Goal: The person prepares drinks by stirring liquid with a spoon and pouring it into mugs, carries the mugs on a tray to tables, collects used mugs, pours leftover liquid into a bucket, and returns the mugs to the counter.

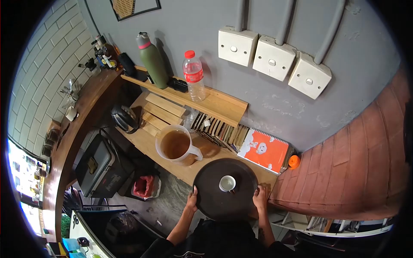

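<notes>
A round dark brown serving tray (211,202) is held level in front of my body, partly over the edge of the wooden table. My left hand (192,199) grips its left rim, with the thumb on top. On the opposite rim, my right hand (260,199) is closed around the edge. The fingers under the tray are hidden on both sides. One small white cup (227,183) stands upright on the tray, right of its middle. Just beyond the tray, a large translucent pitcher (174,145) of brownish liquid sits on the table, its handle towards the tray.
A notebook with an orange cover (266,148) and a row of books (219,131) lie behind the tray. On a wooden shelf (223,107) stand a plastic bottle (194,75) and a green flask (154,62). A black kettle (124,118) and a lined bin (145,187) are at left.
</notes>
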